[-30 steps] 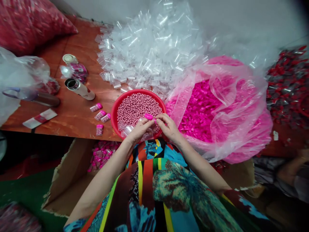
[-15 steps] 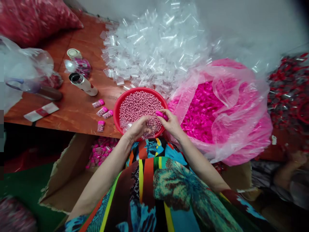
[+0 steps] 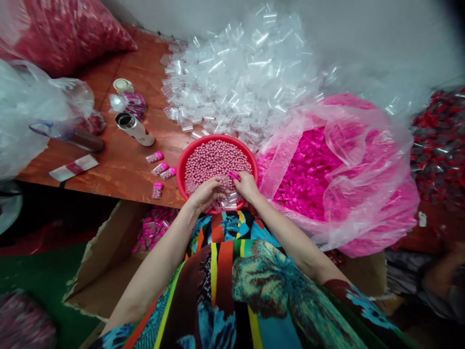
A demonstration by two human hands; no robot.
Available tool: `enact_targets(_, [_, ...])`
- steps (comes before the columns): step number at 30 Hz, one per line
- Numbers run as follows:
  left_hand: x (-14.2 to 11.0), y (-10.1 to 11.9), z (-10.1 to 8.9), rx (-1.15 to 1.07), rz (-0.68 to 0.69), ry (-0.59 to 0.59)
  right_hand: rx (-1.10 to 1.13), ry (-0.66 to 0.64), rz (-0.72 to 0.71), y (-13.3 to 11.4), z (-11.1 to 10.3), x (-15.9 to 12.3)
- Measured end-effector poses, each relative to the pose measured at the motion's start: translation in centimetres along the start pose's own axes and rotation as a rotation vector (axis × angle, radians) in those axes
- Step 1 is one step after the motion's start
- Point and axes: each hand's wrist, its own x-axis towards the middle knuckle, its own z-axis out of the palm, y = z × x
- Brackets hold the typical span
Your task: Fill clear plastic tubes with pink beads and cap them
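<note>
Over the near side of a red basin point(image 3: 180, 169) full of pink beads point(image 3: 214, 157), my two hands are close together. My left hand point(image 3: 208, 195) is closed around a small clear plastic container point(image 3: 224, 182), partly hidden by the fingers. Between the thumb and fingers of my right hand point(image 3: 247, 186) is a bright pink cap point(image 3: 234, 175), just beside the container. Several clear containers point(image 3: 230, 200) lie at the basin's near rim. Left of the basin, several filled containers with pink caps point(image 3: 157, 190) rest on the table.
A heap of clear containers point(image 3: 240, 77) covers the back of the table. An open pink plastic bag point(image 3: 366, 169) of pink caps stands at the right. A thermos point(image 3: 135, 130) stands left. Below the table edge, a cardboard box point(image 3: 98, 261) holds filled containers. Another person's arm point(image 3: 441, 276) shows at far right.
My right hand has moved left with the pink cap, closer to the container in my left hand. The whole view has shifted slightly.
</note>
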Motion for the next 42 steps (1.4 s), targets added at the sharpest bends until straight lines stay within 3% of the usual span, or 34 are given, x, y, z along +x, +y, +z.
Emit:
enact_targets(3, [-0.3,-0.4,-0.2,0.015,-0.001,0.062,0.059,0.02,-0.006,-1.5,-0.9,-0.5])
enact_targets(9, [-0.2,-0.8,-0.1,0.069,0.038,0.08,0.181,-0.156,-0.154,-3.8,-2.9,-1.6])
enact_targets(15, [-0.2,-1.1,-0.1,0.036,0.044,0.034,0.503,-0.128,-0.029,-3.5,-4.1,-2.1])
enact_targets(17, [-0.5,-1.0,0.2,0.001,0.06,0.012,0.483,-0.052,-0.064,-3.4,-4.3,-2.2])
enact_targets(22, [-1.3,-0.6,1.4,-0.034,0.141,-0.001,0.309,0.102,-0.32,-4.1,-3.9,-3.0])
enact_targets(26, [-1.6,-0.5,1.8,-0.063,0.166,0.009,0.266,0.158,-0.357,-4.7,-4.1,-3.8])
enact_targets(36, [-2.0,-0.9,2.3,-0.083,0.16,-0.015,0.192,0.026,-0.377,-4.9,-6.7,-4.4])
enact_targets(42, [-3.1,0.0,3.6,0.242,0.341,0.045,0.128,-0.018,-0.504,-5.1,-8.4,-4.5])
